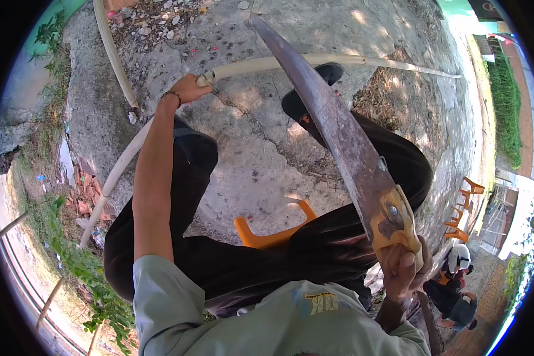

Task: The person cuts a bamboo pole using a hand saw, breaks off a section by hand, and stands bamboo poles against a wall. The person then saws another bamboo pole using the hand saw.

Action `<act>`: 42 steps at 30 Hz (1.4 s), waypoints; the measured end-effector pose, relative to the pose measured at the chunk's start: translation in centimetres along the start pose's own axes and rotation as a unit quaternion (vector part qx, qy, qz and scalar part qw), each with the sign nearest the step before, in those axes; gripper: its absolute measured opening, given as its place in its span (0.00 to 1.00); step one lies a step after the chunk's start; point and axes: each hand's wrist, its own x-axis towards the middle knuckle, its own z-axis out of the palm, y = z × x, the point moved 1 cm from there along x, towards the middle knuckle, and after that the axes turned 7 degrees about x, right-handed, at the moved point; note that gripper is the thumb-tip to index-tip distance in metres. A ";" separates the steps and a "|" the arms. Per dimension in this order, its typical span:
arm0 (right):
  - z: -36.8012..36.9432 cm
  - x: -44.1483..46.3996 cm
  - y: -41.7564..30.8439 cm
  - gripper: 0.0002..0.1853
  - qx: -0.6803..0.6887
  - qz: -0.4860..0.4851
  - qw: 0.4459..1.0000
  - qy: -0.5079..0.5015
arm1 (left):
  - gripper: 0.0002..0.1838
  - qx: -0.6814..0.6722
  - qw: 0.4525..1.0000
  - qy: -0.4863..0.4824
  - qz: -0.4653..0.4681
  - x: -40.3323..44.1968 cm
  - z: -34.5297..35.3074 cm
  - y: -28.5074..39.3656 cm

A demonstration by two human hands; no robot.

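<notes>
My right hand (401,272) is wrapped around the wooden handle of a handsaw (340,127). Its wide, stained blade slants up and left across the view, passing in front of a long pale pole (252,67). My left hand (191,90), with a beaded bracelet at the wrist, is closed around the pole near a rough, notched-looking spot. Beyond that hand a pale length runs down and left behind my forearm, apparently the same pole. The saw teeth face left, and the blade looks raised above the pole; whether they touch I cannot tell.
Another pale pole (115,56) lies at the upper left near rubble (160,24). An orange plastic stool (273,238) shows between my legs. More orange stool legs (457,225) stand at the right, with people (457,299) below them. Leafy plants (89,270) grow at the left.
</notes>
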 end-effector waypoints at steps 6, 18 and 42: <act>9.4 5.6 5.4 0.12 -0.064 -0.088 0.992 -0.065 | 0.23 -0.169 0.982 -0.073 -0.039 1.5 0.4 -1.4; 20.1 10.6 11.2 0.11 -0.010 -0.122 0.984 -0.131 | 0.29 -0.051 0.997 0.021 -0.062 1.7 0.8 -2.0; 26.3 13.0 17.4 0.11 -0.034 -0.077 0.988 -0.132 | 0.30 0.069 0.970 0.127 -0.195 3.5 2.8 -2.7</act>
